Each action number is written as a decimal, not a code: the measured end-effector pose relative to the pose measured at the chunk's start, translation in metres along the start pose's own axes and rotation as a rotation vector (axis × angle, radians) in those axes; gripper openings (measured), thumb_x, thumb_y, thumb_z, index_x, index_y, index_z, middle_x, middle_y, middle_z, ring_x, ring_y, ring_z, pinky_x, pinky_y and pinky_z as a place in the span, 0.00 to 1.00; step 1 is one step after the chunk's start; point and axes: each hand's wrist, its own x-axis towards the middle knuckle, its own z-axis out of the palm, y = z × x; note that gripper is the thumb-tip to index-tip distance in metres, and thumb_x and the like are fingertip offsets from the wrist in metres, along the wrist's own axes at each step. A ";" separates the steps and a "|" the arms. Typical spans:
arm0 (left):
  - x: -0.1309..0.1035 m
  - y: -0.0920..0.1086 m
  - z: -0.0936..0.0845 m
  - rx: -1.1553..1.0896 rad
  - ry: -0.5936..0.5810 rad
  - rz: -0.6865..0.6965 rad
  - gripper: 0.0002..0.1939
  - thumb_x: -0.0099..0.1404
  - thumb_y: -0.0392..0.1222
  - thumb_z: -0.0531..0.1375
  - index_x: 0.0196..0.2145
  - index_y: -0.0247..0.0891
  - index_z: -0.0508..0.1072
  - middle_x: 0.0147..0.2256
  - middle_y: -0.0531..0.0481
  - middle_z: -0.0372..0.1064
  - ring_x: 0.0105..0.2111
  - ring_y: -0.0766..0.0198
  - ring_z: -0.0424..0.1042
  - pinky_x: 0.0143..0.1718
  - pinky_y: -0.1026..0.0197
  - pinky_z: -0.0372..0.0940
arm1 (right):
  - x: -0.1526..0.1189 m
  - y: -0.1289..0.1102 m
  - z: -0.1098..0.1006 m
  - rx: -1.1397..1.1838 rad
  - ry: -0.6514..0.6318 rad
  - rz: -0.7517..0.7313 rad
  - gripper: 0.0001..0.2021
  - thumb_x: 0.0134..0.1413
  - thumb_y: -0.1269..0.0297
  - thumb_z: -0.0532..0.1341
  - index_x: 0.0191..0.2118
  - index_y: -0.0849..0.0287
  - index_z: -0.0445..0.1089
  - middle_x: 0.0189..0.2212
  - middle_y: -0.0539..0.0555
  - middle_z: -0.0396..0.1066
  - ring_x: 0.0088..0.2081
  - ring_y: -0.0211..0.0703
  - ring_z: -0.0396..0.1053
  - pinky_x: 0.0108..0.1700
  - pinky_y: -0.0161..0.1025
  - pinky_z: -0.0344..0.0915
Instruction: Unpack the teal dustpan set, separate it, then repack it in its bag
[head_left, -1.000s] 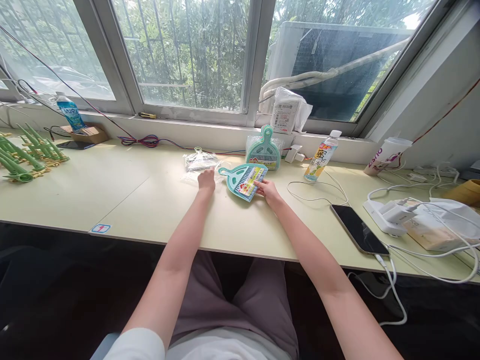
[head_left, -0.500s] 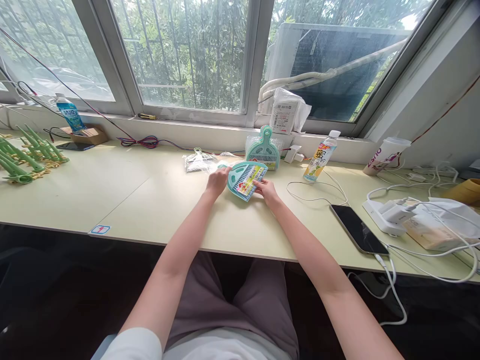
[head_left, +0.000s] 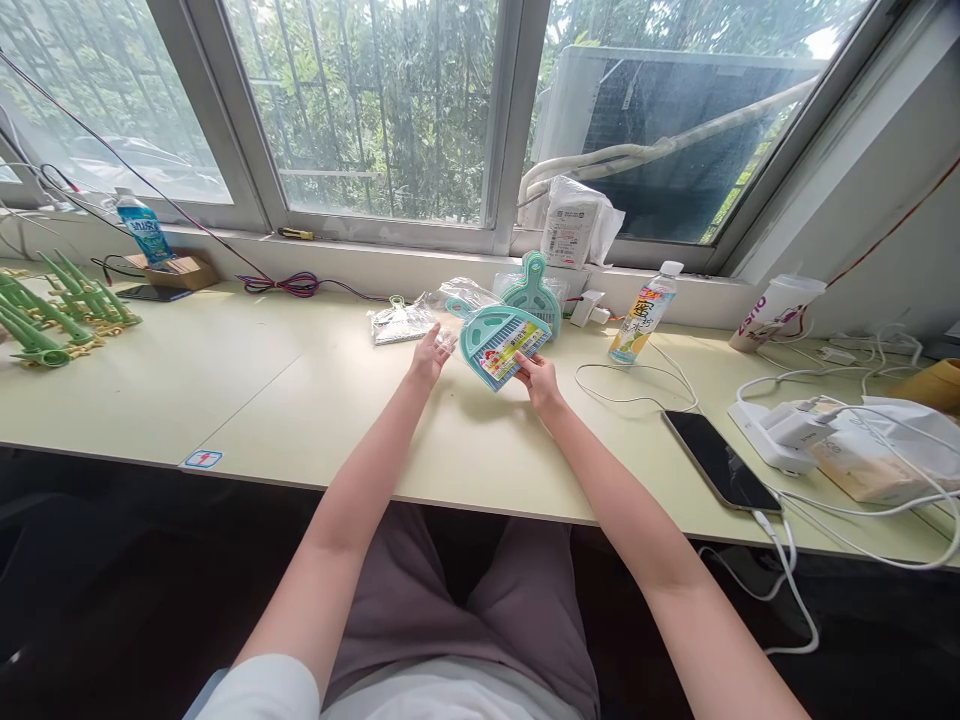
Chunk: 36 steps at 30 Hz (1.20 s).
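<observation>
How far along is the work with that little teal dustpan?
In hand: the right hand holds a teal dustpan lifted off the desk, while the left hand touches its clear bag. Another bagged dustpan stands behind, and a flat bagged packet lies nearby.

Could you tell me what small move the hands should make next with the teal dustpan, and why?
Probably draw the clear plastic bag off the handle: the right hand pinches the teal dustpan at its labelled edge, lifted off the table, while the left hand touches the wrap.
</observation>
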 end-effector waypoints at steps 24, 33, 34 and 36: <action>-0.030 -0.029 0.024 0.044 -0.556 -0.051 0.28 0.57 0.51 0.66 0.53 0.41 0.68 0.54 0.42 0.68 0.55 0.52 0.67 0.55 0.49 0.62 | 0.003 0.002 0.000 0.101 0.052 0.011 0.03 0.50 0.74 0.66 0.33 0.63 0.72 0.32 0.53 0.78 0.36 0.40 0.77 0.48 0.39 0.75; -0.035 -0.033 0.029 0.186 -0.665 -0.217 0.29 0.58 0.58 0.63 0.53 0.45 0.65 0.56 0.43 0.66 0.55 0.52 0.67 0.54 0.46 0.63 | 0.004 -0.005 -0.002 0.153 0.173 -0.006 0.06 0.52 0.76 0.63 0.37 0.63 0.72 0.35 0.54 0.78 0.39 0.39 0.77 0.50 0.38 0.73; -0.034 -0.034 0.030 0.169 -0.622 -0.191 0.28 0.58 0.59 0.62 0.52 0.45 0.66 0.56 0.43 0.66 0.56 0.52 0.66 0.54 0.46 0.63 | 0.004 -0.006 -0.002 0.159 0.174 -0.004 0.06 0.52 0.76 0.63 0.37 0.63 0.72 0.35 0.54 0.78 0.39 0.39 0.77 0.50 0.38 0.73; -0.031 -0.034 0.030 0.128 -0.538 -0.111 0.27 0.58 0.59 0.62 0.50 0.44 0.66 0.55 0.44 0.66 0.57 0.52 0.64 0.55 0.47 0.62 | 0.005 -0.006 -0.003 0.159 0.166 0.011 0.06 0.53 0.77 0.62 0.38 0.62 0.72 0.34 0.53 0.78 0.38 0.39 0.77 0.49 0.37 0.74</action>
